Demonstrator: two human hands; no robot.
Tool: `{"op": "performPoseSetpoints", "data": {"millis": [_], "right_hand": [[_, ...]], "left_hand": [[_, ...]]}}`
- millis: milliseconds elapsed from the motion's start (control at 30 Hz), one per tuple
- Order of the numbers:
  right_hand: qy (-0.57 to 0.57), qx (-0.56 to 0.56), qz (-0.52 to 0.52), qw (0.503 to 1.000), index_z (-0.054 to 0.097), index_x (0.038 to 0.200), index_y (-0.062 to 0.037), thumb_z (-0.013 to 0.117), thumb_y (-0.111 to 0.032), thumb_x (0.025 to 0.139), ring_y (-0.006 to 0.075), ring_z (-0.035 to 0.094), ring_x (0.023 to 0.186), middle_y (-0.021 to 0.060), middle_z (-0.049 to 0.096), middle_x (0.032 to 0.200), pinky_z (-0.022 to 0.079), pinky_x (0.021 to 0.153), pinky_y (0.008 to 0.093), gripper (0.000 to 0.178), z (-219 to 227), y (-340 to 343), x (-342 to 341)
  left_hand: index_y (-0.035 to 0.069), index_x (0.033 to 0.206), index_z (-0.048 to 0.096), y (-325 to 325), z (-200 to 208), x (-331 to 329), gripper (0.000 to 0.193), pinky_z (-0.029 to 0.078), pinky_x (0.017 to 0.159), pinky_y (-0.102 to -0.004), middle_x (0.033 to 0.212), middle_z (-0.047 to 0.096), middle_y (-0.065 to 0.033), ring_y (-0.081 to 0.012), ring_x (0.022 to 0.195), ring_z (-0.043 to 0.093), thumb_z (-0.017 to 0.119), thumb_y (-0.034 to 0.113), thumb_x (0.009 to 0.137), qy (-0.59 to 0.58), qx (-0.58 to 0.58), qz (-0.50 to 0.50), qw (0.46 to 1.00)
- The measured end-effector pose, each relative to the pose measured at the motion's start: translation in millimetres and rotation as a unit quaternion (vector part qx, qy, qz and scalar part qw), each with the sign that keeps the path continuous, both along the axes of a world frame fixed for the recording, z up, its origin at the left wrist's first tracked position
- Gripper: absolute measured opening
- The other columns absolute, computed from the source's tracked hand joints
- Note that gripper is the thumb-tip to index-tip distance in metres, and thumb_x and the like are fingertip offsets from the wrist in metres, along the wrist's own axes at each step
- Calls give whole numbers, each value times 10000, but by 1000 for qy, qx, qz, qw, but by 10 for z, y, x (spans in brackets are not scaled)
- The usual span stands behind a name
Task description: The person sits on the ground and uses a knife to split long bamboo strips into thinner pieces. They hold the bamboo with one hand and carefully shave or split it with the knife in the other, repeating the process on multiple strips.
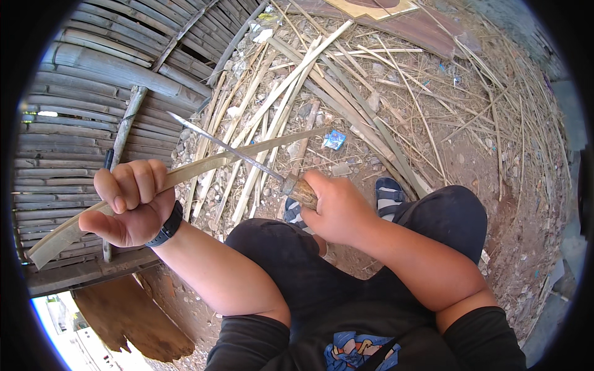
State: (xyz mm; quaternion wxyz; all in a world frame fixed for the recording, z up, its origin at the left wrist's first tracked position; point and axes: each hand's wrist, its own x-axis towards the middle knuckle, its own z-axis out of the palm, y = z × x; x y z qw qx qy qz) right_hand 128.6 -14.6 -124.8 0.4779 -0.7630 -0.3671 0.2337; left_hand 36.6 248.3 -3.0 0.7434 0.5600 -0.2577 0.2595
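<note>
Over bare dirt ground [495, 204], the left hand [133, 201] is fisted around a long, pale, curved bamboo strip [247, 153] above the knees, the right hand [337, 210] clenches a wooden-handled knife [238, 154] crossing it, split bamboo offcuts [322, 74] beyond.

Outdoor yard in daylight: bare dirt ground [495, 185] littered with bamboo offcuts [322, 80], slatted bamboo platform [93, 93] to the left.
</note>
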Motion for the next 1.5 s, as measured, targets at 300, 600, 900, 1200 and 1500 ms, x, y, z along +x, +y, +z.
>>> {"op": "performPoseSetpoints", "data": {"millis": [300, 600, 900, 1200, 1500], "right_hand": [[19, -20, 18, 999, 526, 951, 25, 687, -98, 769, 446, 649, 706, 244, 639, 701, 515, 659, 509, 272, 60, -25, -4], [-25, -34, 24, 999, 510, 991, 35, 685, -96, 785, 450, 653, 736, 252, 640, 722, 520, 681, 511, 300, 107, -65, -68], [21, -50, 22, 998, 509, 986, 12, 700, -125, 789, 455, 656, 760, 250, 642, 736, 518, 681, 528, 306, 135, -79, -72], [-8, -47, 12, 999, 509, 996, -6, 697, -131, 790, 436, 655, 739, 231, 648, 745, 506, 659, 539, 305, -18, 12, -141], [-33, -67, -7, 997, 508, 975, 14, 687, -124, 786, 442, 653, 732, 234, 645, 731, 508, 656, 526, 295, -3, -72, -39]], "left_hand": [[189, 757, 455, -12, 6, 3, 492, 195, 499, -264, 538, 321, 82, -70, 458, 225, 590, 638, 908, -1, 2, 1, 1000], [190, 733, 454, 14, -4, -21, 484, 194, 506, -266, 537, 318, 83, -74, 461, 220, 615, 613, 904, 3, -19, 9, 1000], [179, 719, 441, 17, -6, -51, 498, 194, 507, -273, 540, 325, 69, -78, 459, 220, 597, 608, 919, 9, -28, 26, 999], [172, 732, 453, 164, -37, -102, 481, 195, 511, -278, 545, 315, 65, -85, 466, 216, 591, 587, 933, 3, -50, 50, 997], [159, 744, 463, 83, -19, -67, 480, 194, 507, -276, 541, 319, 59, -82, 464, 218, 573, 580, 947, -4, -45, 69, 997]]}}
